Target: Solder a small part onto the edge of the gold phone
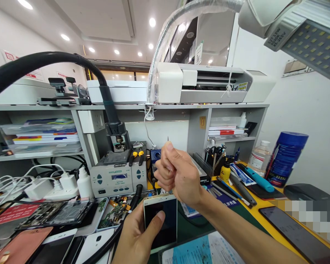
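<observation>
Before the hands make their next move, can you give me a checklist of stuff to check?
1. Phone held in the left hand: ok, thumb over its screen.
2. Thin pointed tool gripped in the right hand: ok, tip pointing up.
3. Tip away from the phone: ok, they're apart.
4. Whole tool in sight: not ok, the fist hides the rest.
5. Phone screen lit: not ok, it looks dark.
6. Phone's back undamaged: cannot tell, it's hidden.
</observation>
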### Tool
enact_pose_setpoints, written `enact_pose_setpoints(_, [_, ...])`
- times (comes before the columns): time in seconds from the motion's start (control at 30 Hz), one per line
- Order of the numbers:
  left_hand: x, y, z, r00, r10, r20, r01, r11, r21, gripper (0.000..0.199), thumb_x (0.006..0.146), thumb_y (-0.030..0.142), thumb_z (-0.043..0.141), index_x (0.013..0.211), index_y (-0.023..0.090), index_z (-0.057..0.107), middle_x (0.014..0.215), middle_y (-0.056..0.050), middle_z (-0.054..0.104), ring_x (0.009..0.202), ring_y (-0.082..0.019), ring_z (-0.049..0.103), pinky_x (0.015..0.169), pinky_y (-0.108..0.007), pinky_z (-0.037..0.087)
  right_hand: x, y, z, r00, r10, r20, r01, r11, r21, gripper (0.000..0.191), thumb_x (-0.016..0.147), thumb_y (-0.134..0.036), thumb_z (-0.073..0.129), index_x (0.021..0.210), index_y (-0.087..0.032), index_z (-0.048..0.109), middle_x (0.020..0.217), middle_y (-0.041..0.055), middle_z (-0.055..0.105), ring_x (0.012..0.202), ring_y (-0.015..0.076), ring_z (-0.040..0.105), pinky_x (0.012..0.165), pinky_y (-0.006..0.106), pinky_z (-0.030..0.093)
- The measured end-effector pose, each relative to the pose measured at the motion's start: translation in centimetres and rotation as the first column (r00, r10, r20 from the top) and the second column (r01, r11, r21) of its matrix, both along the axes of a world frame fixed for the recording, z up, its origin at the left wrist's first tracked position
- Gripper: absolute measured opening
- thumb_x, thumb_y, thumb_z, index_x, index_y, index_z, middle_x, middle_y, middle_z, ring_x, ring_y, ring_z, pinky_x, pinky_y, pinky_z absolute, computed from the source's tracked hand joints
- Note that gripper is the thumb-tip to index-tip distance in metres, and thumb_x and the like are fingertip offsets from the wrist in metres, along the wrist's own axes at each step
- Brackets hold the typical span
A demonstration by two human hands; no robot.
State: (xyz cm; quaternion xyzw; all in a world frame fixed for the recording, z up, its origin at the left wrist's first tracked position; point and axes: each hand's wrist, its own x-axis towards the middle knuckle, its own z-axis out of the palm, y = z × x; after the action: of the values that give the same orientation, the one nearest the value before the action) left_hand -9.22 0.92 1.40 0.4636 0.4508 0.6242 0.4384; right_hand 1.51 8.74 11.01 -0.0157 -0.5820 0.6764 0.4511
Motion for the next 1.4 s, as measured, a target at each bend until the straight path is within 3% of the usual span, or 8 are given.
enact_pose_setpoints(0.53, [-0.1,0.3,-0.4,0.999,0.034,-0.024,-0.033,0.999,0.029,0.039,0.079,0.048,0.078,0.106,0.019,0.078,0.104,-0.007,0.08,0.106,-0.029,0.069,0.095,-0.034,0.052,-0.1,0.1,-0.2,0.999,-0.027,-0.035,0.028,1.0,0.008,0.052,0.101,-0.052,0.05,0.061,-0.022,0.037,0.05,-0.0109,0.023,0.041,0.0067,0.013,0.036,0.02,0.012])
enact_pose_setpoints(0.73, [-0.6,0.4,-1.0,0.996,-0.042,-0.08,0.046,0.998,0.043,0.039,0.084,0.048,0.074,0.113,0.021,0.076,0.114,-0.008,0.079,0.109,-0.028,0.069,0.099,-0.034,0.051,0.3,0.2,0.1,0.999,-0.034,-0.041,0.034,0.999,-0.009,0.052,0.103,-0.05,0.046,0.061,-0.022,0.036,0.051,-0.0105,0.022,0.042,0.007,0.013,0.037,0.02,0.013])
enact_pose_setpoints(0.87, [-0.2,0.1,-0.7,0.996,0.035,-0.084,-0.031,0.999,0.04,0.039,0.085,0.049,0.073,0.11,0.02,0.077,0.107,-0.007,0.08,0.101,-0.027,0.07,0.095,-0.033,0.053,0.5,0.3,0.3,0.999,-0.026,-0.031,0.025,0.999,-0.035,0.052,0.104,-0.05,0.044,0.061,-0.022,0.036,0.051,-0.0105,0.021,0.042,0.0074,0.012,0.037,0.019,0.012])
enact_pose_setpoints(1.1, [0.2,-0.7,-1.6,0.886,0.257,-0.386,-0.232,0.966,0.111,0.034,0.082,0.047,0.073,0.108,0.025,0.08,0.106,-0.011,0.081,0.098,-0.036,0.073,0.085,-0.039,0.057,0.2,0.5,0.7,0.993,-0.12,0.001,0.119,0.982,-0.146,0.051,0.101,-0.051,0.05,0.061,-0.022,0.034,0.051,-0.0112,0.017,0.043,0.0075,0.008,0.036,0.019,0.01])
enact_pose_setpoints(1.2, [0.2,-1.0,-1.9,0.838,0.295,-0.459,-0.236,0.954,0.183,0.028,0.084,0.04,0.072,0.107,0.029,0.081,0.108,-0.01,0.081,0.1,-0.036,0.074,0.086,-0.038,0.057,-0.1,0.3,0.7,0.98,-0.199,0.006,0.198,0.968,-0.157,0.051,0.101,-0.05,0.05,0.061,-0.023,0.035,0.052,-0.0112,0.016,0.043,0.0075,0.009,0.035,0.018,0.01])
enact_pose_setpoints(1.4, [0.2,-1.0,-1.4,0.849,0.297,-0.437,-0.155,0.931,0.331,0.024,0.085,0.026,0.072,0.107,0.028,0.08,0.102,-0.008,0.083,0.09,-0.03,0.079,0.079,-0.03,0.059,-0.7,-0.4,0.6,0.955,-0.295,0.027,0.296,0.944,-0.15,0.052,0.104,-0.045,0.044,0.059,-0.022,0.035,0.051,-0.0106,0.017,0.042,0.0073,0.01,0.034,0.018,0.012])
